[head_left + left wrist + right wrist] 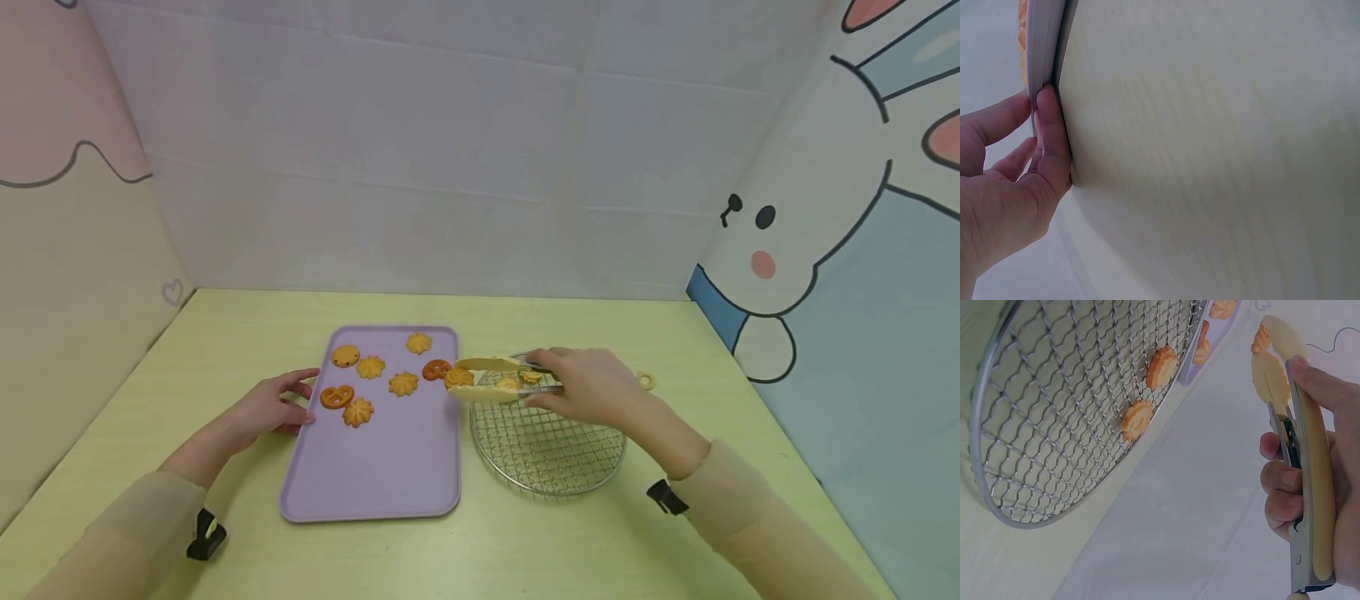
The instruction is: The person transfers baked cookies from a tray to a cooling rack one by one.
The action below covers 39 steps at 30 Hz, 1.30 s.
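Observation:
My left hand (262, 406) grips the left rim of a lavender tray (382, 471), with thumb and fingertips at its edge in the left wrist view. On the tray lie several flower-shaped cookies (402, 383), two pretzels (337, 397) and a round cookie (345, 356). My right hand (600, 383) holds metal tongs with cream-coloured tips (487, 394), their handle (1315, 487) squeezed in the palm. Between the tips sits a flower-shaped cookie (1260, 339), above the tray's right edge in the head view, close to a pretzel (437, 369).
Right of the tray stands a round wire cooling rack (555, 454) with two flower-shaped cookies (1162, 367) near its far side. Both lie on a pale yellow table (525, 550). A white back wall (450, 167) and printed side panels (885, 333) enclose the table.

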### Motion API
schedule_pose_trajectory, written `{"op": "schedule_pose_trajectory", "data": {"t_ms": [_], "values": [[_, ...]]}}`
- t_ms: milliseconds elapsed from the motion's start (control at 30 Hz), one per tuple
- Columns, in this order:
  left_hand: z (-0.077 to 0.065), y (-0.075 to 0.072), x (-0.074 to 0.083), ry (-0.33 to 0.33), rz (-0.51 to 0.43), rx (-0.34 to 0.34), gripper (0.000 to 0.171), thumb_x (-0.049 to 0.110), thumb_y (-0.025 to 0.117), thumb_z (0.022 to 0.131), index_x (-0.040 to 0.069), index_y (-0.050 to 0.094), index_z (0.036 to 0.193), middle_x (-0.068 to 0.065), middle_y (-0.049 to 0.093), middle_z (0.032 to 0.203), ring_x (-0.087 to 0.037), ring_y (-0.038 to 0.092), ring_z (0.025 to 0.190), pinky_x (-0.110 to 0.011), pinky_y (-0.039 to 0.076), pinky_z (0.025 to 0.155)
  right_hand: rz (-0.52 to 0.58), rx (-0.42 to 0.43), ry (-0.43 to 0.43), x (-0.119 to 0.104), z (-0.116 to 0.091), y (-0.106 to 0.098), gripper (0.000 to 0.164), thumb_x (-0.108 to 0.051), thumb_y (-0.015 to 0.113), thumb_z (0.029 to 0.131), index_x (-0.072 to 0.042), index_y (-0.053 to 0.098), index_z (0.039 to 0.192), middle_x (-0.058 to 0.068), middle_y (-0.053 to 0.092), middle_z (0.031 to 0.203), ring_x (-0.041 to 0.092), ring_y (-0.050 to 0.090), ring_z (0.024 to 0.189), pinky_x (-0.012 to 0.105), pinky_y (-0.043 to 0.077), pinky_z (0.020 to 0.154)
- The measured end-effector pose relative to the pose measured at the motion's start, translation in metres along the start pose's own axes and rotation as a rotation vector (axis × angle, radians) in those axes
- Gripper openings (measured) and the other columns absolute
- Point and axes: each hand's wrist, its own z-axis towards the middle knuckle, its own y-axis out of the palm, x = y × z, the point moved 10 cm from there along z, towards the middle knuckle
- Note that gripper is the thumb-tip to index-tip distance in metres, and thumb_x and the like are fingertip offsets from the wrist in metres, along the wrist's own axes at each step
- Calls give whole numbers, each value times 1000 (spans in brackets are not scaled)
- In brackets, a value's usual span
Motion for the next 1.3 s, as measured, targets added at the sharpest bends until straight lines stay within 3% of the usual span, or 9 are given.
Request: {"op": "schedule_pose_trajectory", "data": {"t_ms": [300, 533, 900, 1300], "values": [[0, -1, -1, -3, -6, -1, 77, 0, 65, 84, -1, 22, 148, -23, 40, 122, -18, 57, 82, -29, 54, 67, -9, 72, 12, 21, -14, -20, 54, -53, 67, 81, -17, 60, 121, -2, 68, 99, 8, 63, 69, 25, 45, 51], [1, -2, -1, 18, -13, -7, 77, -1, 65, 84, -1, 22, 148, -22, 40, 120, -18, 57, 82, -29, 55, 67, -7, 115, 47, 40, -28, -29, 55, -52, 68, 80, -16, 60, 121, 1, 69, 103, 14, 67, 75, 31, 50, 54], [0, -1, 1, 19, -13, -12, 76, -1, 64, 85, -1, 21, 148, -22, 39, 120, -18, 57, 83, -29, 55, 68, -42, 159, 121, 68, -50, -36, 53, -47, 72, 77, -15, 61, 118, -1, 67, 87, 13, 62, 65, 28, 43, 47], [0, 0, 1, 16, -23, -13, 77, -2, 64, 85, -1, 21, 148, -22, 40, 119, -18, 57, 82, -29, 55, 68, -66, 227, 96, 88, -70, -30, 53, -41, 78, 73, -13, 62, 114, -1, 64, 80, 8, 54, 57, 23, 38, 45]]}}
